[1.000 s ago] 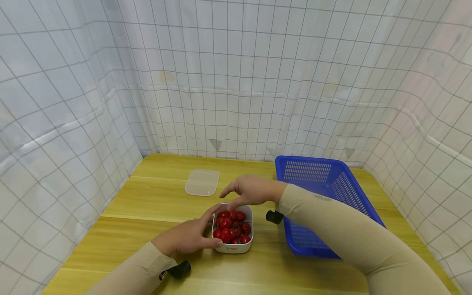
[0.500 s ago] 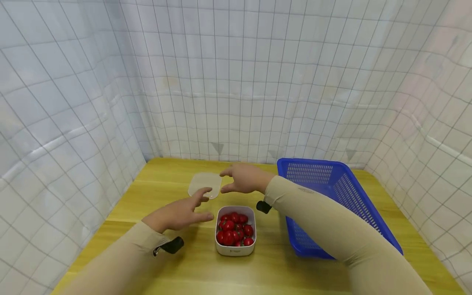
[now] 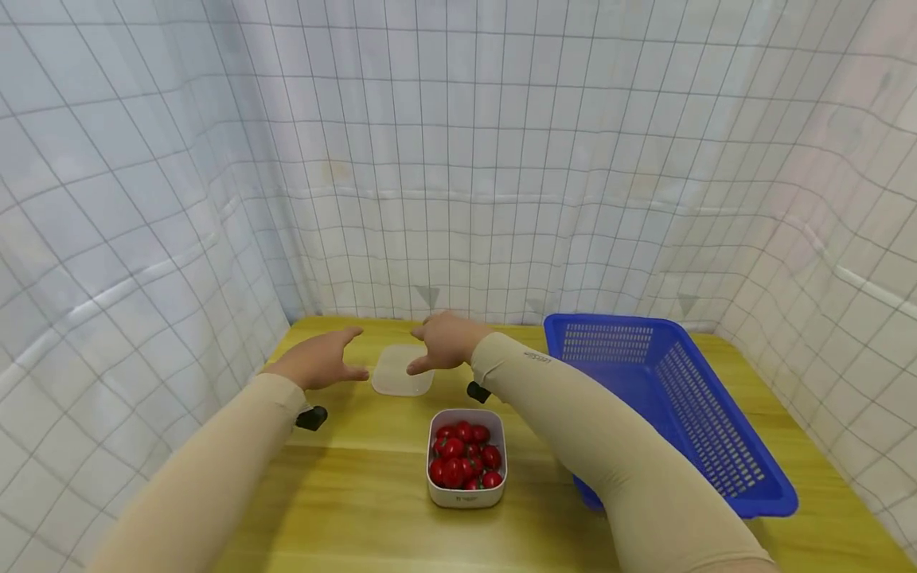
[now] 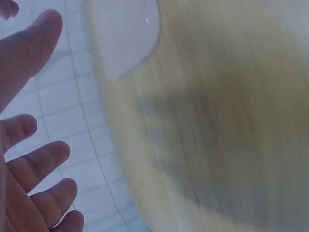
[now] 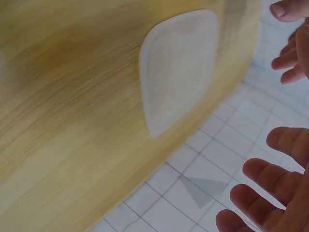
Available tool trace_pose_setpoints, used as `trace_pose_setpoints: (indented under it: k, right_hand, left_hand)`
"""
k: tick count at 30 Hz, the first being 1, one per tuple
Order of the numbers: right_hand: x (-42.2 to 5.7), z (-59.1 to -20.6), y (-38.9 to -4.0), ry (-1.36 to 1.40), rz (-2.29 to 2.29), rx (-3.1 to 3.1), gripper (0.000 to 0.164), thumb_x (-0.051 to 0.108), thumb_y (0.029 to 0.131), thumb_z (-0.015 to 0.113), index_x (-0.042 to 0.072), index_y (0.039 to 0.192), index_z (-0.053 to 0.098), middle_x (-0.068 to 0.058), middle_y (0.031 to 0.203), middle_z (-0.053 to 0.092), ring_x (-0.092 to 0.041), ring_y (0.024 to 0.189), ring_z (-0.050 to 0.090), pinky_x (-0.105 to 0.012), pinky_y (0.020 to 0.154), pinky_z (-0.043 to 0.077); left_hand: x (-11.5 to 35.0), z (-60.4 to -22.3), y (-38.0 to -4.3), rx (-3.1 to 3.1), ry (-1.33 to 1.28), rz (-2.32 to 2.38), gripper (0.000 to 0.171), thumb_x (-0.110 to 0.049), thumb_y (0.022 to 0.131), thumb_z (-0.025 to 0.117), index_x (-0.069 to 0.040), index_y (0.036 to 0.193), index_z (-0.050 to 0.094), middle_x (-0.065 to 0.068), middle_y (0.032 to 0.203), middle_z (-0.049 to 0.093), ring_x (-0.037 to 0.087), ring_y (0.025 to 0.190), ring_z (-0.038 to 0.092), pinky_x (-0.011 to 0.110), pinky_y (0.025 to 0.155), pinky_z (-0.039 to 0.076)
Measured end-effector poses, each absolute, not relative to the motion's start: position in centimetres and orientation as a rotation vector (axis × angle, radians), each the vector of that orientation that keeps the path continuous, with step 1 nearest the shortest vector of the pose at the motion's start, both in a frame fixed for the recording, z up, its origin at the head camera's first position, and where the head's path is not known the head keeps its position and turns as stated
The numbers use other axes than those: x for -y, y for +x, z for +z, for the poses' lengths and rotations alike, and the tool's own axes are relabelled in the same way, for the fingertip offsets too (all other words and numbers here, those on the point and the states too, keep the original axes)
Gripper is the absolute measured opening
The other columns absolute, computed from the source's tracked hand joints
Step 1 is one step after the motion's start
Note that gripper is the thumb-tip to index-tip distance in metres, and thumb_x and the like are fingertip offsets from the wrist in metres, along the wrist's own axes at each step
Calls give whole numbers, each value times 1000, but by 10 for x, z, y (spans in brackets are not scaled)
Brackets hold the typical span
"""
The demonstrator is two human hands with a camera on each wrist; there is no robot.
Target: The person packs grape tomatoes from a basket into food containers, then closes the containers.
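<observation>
A translucent, rounded-square lid [image 3: 398, 374] lies flat on the wooden table, between and below the two hands. To its left hovers my left hand [image 3: 318, 360], fingers and thumb spread apart, holding nothing. At the lid's right side my right hand [image 3: 450, 341] is likewise spread, thumb over the lid's edge in the head view, with nothing held. In both wrist views a gap shows between the fingers and the lid [image 5: 179, 70]. Nearer me stands a white square container [image 3: 467, 498] with several small red tomatoes [image 3: 453, 471] in it; neither hand touches it.
On the right of the table [image 3: 344, 493] stands a large blue plastic basket [image 3: 666, 406], partly behind the right forearm. A white gridded curtain [image 3: 458, 159] encloses the back and both sides.
The left hand has left the container's side, and both hands have moved forward and left to either side of the lid. Container and lid stay where they were on the table.
</observation>
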State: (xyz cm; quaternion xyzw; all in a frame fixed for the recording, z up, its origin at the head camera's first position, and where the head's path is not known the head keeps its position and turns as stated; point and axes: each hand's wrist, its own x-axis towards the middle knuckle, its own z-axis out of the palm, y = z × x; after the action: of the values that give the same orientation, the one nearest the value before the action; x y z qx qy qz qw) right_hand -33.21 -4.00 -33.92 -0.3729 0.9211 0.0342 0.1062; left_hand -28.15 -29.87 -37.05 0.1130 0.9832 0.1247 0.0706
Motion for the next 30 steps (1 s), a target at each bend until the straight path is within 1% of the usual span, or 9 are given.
trace_pose_setpoints:
  k: [4,8,10,14,17,24,30]
  right_hand:
    - [49,-352,-346,-1059,166,-2701,86,67,98,61,13,162,42,-10,163,49,-29,152,44,-42,125,37]
    - [54,-368,-358,-1039,227,-2701,87,70,96,61,12,159,47,-6,159,54,-25,147,51,-37,122,41]
    - [56,-376,-362,-1035,232,-2693,87,70,96,61,11,158,49,-5,158,56,-25,145,53,-36,121,42]
    - [59,-386,-369,-973,163,-2682,89,71,94,64,13,159,48,-5,158,55,-24,145,54,-37,121,42]
    - [61,-392,-372,-920,132,-2687,91,72,92,66,14,160,48,-4,158,55,-23,145,53,-37,121,42]
    - [60,-399,-372,-880,123,-2677,92,73,90,68,16,159,48,-3,157,57,-22,144,54,-35,120,43]
    - [60,-404,-370,-904,152,-2686,92,73,90,68,17,160,48,-3,156,58,-22,144,54,-35,120,43]
  left_hand:
    - [299,-376,-298,-2905,314,364,99,-53,92,78,-5,165,31,25,162,45,47,145,47,64,116,41]
    - [294,-381,-310,-2846,322,396,103,-47,88,84,-5,165,31,25,164,41,48,149,42,65,119,37]
    - [292,-384,-313,-2822,315,389,105,-45,85,86,-6,165,31,24,164,42,48,149,42,64,119,37]
    - [288,-388,-320,-2794,288,324,110,-44,81,90,-8,166,30,23,160,49,46,146,47,63,117,41]
    - [286,-390,-323,-2783,272,307,112,-41,79,92,-7,166,30,23,157,52,45,144,50,62,115,42]
    - [283,-398,-326,-2747,237,287,115,-34,78,95,-6,166,27,24,162,45,46,148,44,63,117,39]
    - [280,-402,-329,-2742,234,278,113,-31,78,94,-6,167,27,24,162,45,45,149,43,62,119,38]
